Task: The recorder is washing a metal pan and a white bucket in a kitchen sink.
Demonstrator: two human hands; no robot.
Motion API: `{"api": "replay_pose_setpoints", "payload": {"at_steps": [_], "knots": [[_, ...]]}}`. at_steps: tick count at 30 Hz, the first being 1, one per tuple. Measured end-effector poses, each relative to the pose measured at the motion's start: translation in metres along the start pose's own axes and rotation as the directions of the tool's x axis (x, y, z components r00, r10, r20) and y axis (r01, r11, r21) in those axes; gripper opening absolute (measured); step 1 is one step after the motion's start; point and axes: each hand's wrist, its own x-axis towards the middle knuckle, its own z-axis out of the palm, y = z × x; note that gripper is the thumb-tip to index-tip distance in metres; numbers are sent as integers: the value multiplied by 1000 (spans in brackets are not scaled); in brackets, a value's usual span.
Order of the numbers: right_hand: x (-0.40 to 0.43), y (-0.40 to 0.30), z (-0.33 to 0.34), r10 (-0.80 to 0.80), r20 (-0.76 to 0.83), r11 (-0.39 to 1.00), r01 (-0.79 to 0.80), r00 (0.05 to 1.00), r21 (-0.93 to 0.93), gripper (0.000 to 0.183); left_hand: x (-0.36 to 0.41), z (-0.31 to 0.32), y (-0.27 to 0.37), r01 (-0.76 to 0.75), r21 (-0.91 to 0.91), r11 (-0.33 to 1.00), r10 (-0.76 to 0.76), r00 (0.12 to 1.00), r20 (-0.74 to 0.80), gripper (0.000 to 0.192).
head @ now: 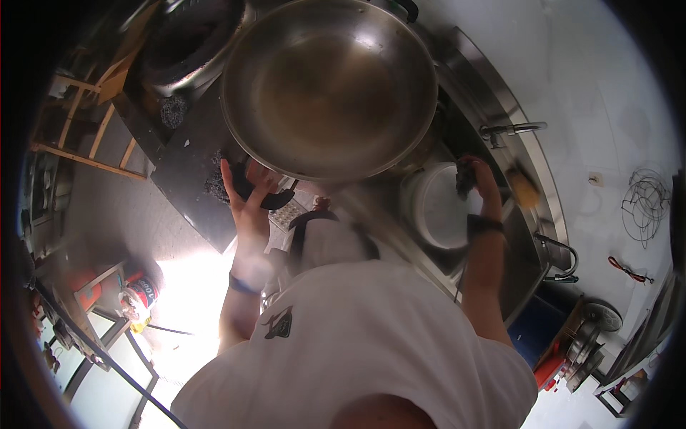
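Note:
A large round stainless steel pan (329,91) lies in front of me, its inside facing up, with a dark loop handle at its near edge. My left hand (249,195) is at that handle, index finger stretched out; whether the fingers close on it is hard to tell. Beside this hand, a dark mesh scourer (215,185) rests on the metal counter. My right hand (479,174) holds a dark scouring pad (465,178) at the rim of a whitish round bucket (442,206) in the sink. Another mesh scourer (174,111) sits farther left, near a blackened pan (187,43).
Two taps, one (517,128) beyond the bucket and another (563,254) nearer me, stand along the wall side. A yellow sponge-like thing (522,186) lies on the sink ledge. The metal counter (185,166) has a corner at left. A wooden rack (88,155) stands beyond it.

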Motion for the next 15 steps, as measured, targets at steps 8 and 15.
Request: {"api": "replay_pose_setpoints", "payload": {"at_steps": [8, 15], "knots": [[-2, -98, 76, 74, -183, 922, -138, 980, -363, 37, 18, -15, 8, 528, -58, 847, -481, 808, 341, 62], [0, -151, 147, -264, 48, 891, 263, 963, -369, 37, 32, -5, 15, 534, -73, 842, -527, 844, 98, 59]]}}
